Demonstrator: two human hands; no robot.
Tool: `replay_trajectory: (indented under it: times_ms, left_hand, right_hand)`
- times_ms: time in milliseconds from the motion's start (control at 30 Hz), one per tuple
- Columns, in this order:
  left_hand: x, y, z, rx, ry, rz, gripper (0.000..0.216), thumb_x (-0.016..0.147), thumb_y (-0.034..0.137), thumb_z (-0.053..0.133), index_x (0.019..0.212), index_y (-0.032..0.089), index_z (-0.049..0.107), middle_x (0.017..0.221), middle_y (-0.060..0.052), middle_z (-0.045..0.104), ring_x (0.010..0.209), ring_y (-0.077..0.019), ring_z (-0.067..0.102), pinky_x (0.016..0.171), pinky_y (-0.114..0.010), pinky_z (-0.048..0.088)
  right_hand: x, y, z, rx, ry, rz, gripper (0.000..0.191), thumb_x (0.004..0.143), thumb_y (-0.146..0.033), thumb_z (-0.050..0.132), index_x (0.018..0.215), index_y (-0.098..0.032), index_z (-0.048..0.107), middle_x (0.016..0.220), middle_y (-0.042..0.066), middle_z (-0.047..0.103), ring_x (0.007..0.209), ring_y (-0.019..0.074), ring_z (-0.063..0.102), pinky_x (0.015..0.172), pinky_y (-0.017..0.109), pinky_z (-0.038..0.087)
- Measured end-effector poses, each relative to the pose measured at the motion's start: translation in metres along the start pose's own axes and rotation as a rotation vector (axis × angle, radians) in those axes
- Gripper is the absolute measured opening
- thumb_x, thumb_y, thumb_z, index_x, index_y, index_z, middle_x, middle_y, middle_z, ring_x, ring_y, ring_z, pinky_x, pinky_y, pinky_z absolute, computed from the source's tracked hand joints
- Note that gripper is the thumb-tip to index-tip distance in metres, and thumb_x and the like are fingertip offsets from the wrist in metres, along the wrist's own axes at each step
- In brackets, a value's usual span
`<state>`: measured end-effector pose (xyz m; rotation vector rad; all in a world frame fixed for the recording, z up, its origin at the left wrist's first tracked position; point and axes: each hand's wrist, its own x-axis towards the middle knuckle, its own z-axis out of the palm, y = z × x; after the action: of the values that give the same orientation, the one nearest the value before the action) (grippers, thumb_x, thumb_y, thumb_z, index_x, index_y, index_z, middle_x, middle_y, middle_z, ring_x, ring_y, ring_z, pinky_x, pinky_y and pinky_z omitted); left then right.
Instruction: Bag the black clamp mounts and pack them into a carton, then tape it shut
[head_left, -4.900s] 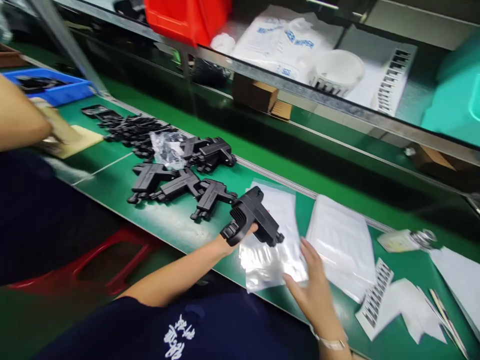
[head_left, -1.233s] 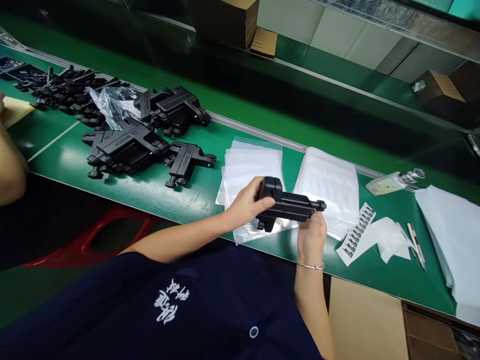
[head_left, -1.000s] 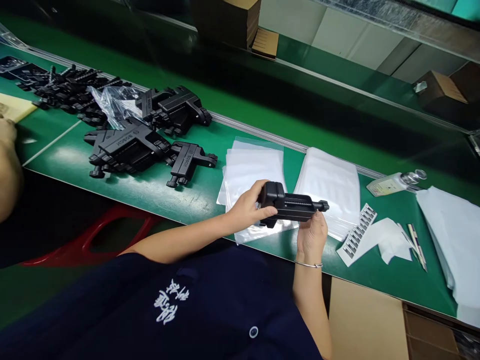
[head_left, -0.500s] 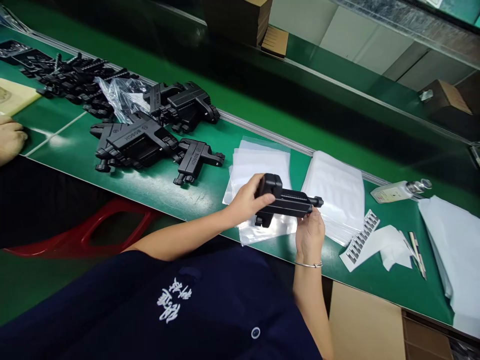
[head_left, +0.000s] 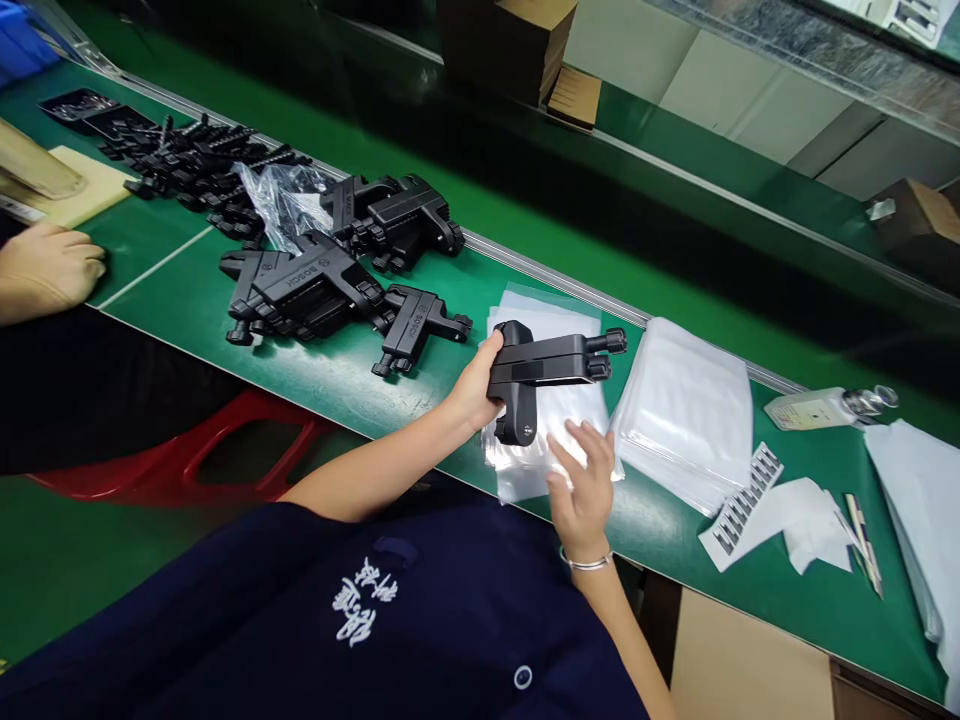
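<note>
A black plastic clamp-like bracket (head_left: 544,362) with knobs at its right end is held up by my left hand (head_left: 478,388), whose fingers are wrapped round its left side. Just below it, my right hand (head_left: 585,485) is off the bracket, fingers spread with nothing in them. Under both lies a stack of clear plastic bags (head_left: 517,478). A second pile of clear bags (head_left: 690,400) sits to the right. Left of my hands, a similar bracket marked BOSCH (head_left: 416,325) lies beside a heap of such brackets (head_left: 307,285).
A strip of labels (head_left: 746,500), pens (head_left: 862,545), a clear bottle (head_left: 821,407) and white sheets (head_left: 919,500) lie on the right. Black parts (head_left: 202,160) are heaped at far left, near another person's hand (head_left: 52,265). Cardboard boxes (head_left: 517,45) stand on the back shelf.
My right hand has let go of the bracket's right end and moved down and left, its fingers opening. The bracket has been turned in my left hand, so its knobs and broad side show.
</note>
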<state>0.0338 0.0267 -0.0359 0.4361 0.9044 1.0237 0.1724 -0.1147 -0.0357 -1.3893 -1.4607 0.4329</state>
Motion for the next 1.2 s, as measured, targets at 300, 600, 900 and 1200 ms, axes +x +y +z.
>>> replay_trajectory:
  times_ms: [300, 600, 900, 1200]
  left_hand:
    - [-0.018, -0.007, 0.008, 0.212, -0.166, 0.094, 0.059, 0.077, 0.070, 0.061, 0.105, 0.017, 0.061, 0.096, -0.007, 0.070, 0.095, -0.0242, 0.066, 0.079, -0.034, 0.053]
    - [-0.046, 0.002, 0.028, 0.716, -0.848, 0.208, 0.086, 0.074, 0.022, 0.065, 0.151, 0.030, 0.027, 0.134, -0.011, 0.054, 0.121, -0.0271, 0.053, 0.091, -0.037, 0.047]
    - [-0.047, 0.003, 0.060, 0.927, -0.714, 0.236, 0.038, 0.084, 0.031, 0.052, 0.121, 0.021, 0.055, 0.098, -0.006, 0.064, 0.089, -0.0217, 0.060, 0.078, -0.036, 0.048]
    - [-0.061, 0.017, 0.044, 1.139, -0.983, 0.355, 0.090, 0.076, 0.037, 0.072, 0.152, 0.024, 0.025, 0.143, -0.014, 0.049, 0.126, -0.0314, 0.052, 0.099, -0.041, 0.047]
  right_hand:
    - [0.010, -0.001, -0.007, 0.527, 0.177, 0.352, 0.063, 0.077, -0.055, 0.071, 0.132, -0.029, 0.055, 0.124, 0.009, 0.063, 0.111, 0.0279, 0.064, 0.101, 0.054, 0.047]
    - [0.006, 0.028, -0.012, 0.891, 0.308, 0.776, 0.041, 0.079, -0.061, 0.063, 0.095, -0.024, 0.068, 0.087, 0.001, 0.074, 0.078, 0.0190, 0.070, 0.075, 0.037, 0.061]
    - [-0.012, 0.027, -0.007, 1.125, 0.262, 0.974, 0.037, 0.075, -0.058, 0.067, 0.089, -0.024, 0.071, 0.083, -0.001, 0.075, 0.068, 0.0174, 0.069, 0.061, 0.031, 0.061]
    - [-0.022, 0.035, -0.036, 1.142, 0.299, 0.700, 0.049, 0.058, -0.048, 0.087, 0.101, -0.030, 0.070, 0.098, -0.001, 0.075, 0.095, 0.0213, 0.069, 0.086, 0.038, 0.059]
